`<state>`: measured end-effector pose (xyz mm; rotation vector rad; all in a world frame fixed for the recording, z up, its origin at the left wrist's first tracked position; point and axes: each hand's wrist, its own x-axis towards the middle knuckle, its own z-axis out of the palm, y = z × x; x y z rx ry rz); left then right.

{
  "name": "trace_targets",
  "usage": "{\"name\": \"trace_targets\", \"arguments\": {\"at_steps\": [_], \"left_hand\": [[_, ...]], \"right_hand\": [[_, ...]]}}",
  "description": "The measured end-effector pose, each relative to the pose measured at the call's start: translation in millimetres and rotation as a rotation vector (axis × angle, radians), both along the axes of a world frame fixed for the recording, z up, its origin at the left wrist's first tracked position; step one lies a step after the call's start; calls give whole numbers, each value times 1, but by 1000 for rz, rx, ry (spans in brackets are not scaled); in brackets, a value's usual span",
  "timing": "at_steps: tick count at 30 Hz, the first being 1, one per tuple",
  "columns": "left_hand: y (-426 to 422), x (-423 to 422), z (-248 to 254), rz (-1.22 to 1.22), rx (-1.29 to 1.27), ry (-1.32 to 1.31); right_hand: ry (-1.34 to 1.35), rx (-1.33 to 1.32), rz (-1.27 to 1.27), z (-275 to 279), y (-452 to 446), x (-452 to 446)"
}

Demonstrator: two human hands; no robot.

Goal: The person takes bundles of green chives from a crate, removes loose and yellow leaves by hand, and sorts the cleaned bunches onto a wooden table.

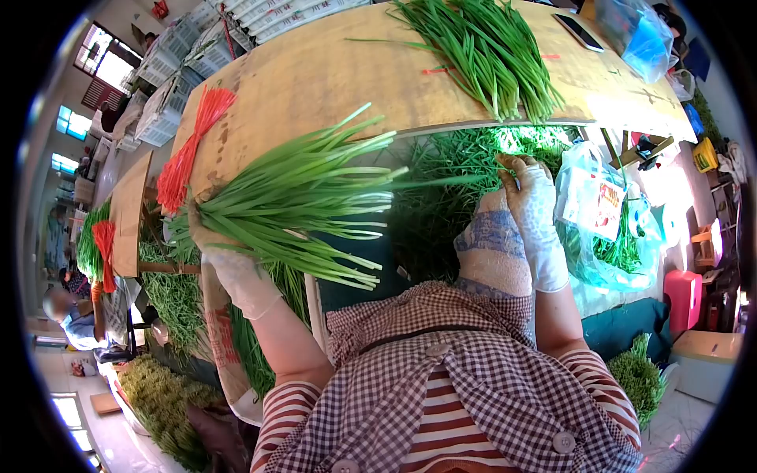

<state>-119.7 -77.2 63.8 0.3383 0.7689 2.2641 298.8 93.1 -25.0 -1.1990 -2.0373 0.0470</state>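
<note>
My left hand [226,256], in a pale glove, is closed round the leafy part of a bunch of garlic chives [296,201]. The white stem ends fan out to the right above my lap. My right hand [534,206], gloved with the fingertips showing, is raised at the right with thumb and fingers pinched together. Between them is the end of a single green chive blade [449,181], which stretches left toward the bunch. Loose green blades [449,158] lie below the table edge, behind my right hand.
On the wooden table [315,79] lie a larger chive pile [481,55], red ties [193,146] and a phone [578,32]. A clear plastic bag [587,193] hangs at the right. White crates [169,102] stand at the back left. Another person [75,315] sits at the far left.
</note>
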Motion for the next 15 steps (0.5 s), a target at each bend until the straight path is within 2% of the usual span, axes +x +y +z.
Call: {"name": "trace_targets", "arguments": {"at_steps": [2,3,6,9,11,15], "left_hand": [[11,41,25,169,-138,-30],[14,56,33,250,-210,-44],[15,36,9,101,-73,-135],[14,10,-22,-308,303,-135],[13,27,-13,-227,215,-94],[12,25,-16,-182,151,-106]], "right_hand": [[245,-2,232,32,-16,-20],[259,58,315,47,-24,-30],[158,278,462,71,-39,-58],[123,393,470,70,-42,-85],[153,418,511,62,-40,-93],[477,56,684,55,-45,-91]]}}
